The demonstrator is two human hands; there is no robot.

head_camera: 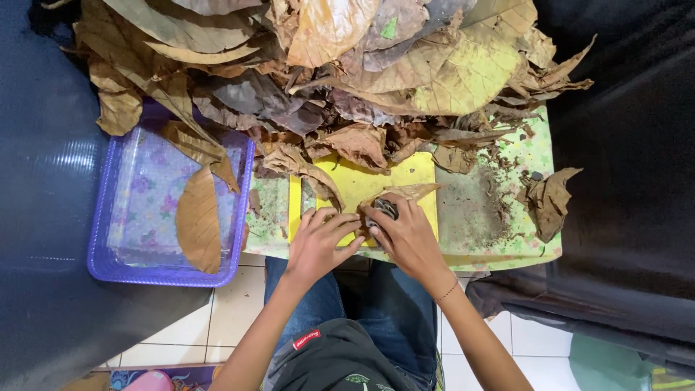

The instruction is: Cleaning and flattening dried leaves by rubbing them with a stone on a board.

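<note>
1. Head view, looking straight down: a big heap of dry brown and yellow leaves covers the far half of a small table under a green patterned cloth, and most of the heap looks whole and unworked.
2. On the cloth to the right of the hands lies a grey-brown patch of fine leaf crumbs, so some leaf matter has, by my reading, already been broken down; the amount is small beside the heap.
3. A purple square plastic tray stands at the left edge of the table with one long brown leaf lying in it and otherwise little inside; a crumpled brown leaf lies apart at the right edge.
4. A yellow flat board sits at the near edge of the table, right in front of the person, and both hands work over it.
5. Right hand: fingers curled closed around a small dark metal tool, whose exact kind I cannot tell, with a tan dry leaf piece touching it at the fingertips.
6. Left hand: fingers spread and flat, pressing down on the board just beside the tool; it grips nothing that I can see.
</note>
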